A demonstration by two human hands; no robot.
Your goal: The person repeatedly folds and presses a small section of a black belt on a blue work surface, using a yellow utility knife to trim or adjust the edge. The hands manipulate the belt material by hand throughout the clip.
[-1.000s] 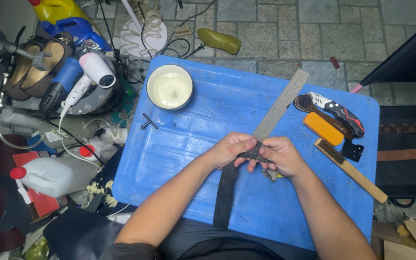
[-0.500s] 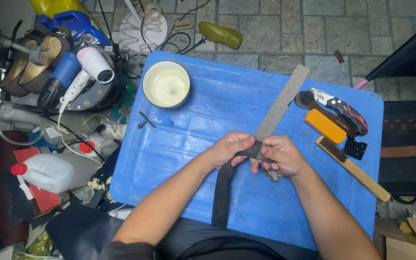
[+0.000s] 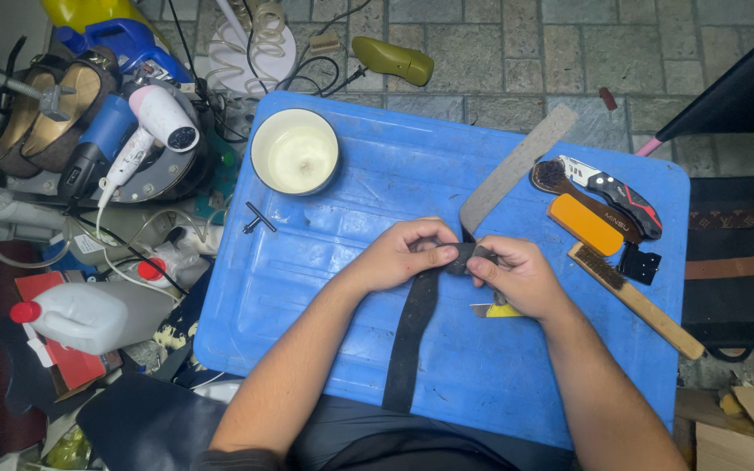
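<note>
Pinching a long strap point(image 3: 412, 336) right at its bend, both hands are closed on it over the middle of the blue desk point(image 3: 325, 349). The left hand point(image 3: 403, 253) grips it from one side with thumb and fingers, and the right hand point(image 3: 517, 275) clamps the other side, fingertips nearly touching each other. From the bend, the dark half of the strap runs down toward the person and off the near edge, while the grey half angles up to the far right.

Just under the right hand there's a small yellow-handled tool point(image 3: 495, 309), mostly hidden. Off to the right lie an orange block point(image 3: 585, 224), a folding utility knife point(image 3: 617, 194) and a wooden-handled brush point(image 3: 634, 299). A round white tub point(image 3: 294, 151) sits at the far left corner, with a little black key-type tool point(image 3: 257, 218) near it. A hair dryer point(image 3: 154, 122) is on the floor clutter to the left.
</note>
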